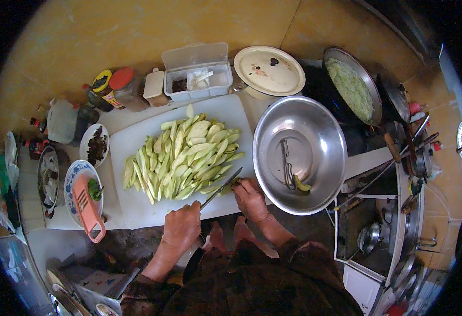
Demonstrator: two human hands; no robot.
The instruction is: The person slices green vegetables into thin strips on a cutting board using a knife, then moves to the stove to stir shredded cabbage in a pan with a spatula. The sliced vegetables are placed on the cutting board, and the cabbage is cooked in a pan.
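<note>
My left hand [181,223] grips the handle of a kitchen knife [222,187], its blade angled up to the right over the front edge of a white cutting board [152,217]. At the board's front right, the fingers of my right hand [250,199] are closed on a small green vegetable piece [235,183], mostly hidden by them. The blade's tip is close to these fingers. A broad heap of pale green vegetable slices [187,158] covers much of the board. Right of it, a stainless steel basin [300,154] holds a metal peeler [285,164] and a curved green scrap [302,184].
A pink slicer [87,201] and a green pepper [95,189] lie on a blue-patterned plate [72,173]. Behind stand a seasoning box [199,83], jars [122,81] and a lidded enamel pot [270,71]. A wok [349,87] of shredded vegetable is at back right.
</note>
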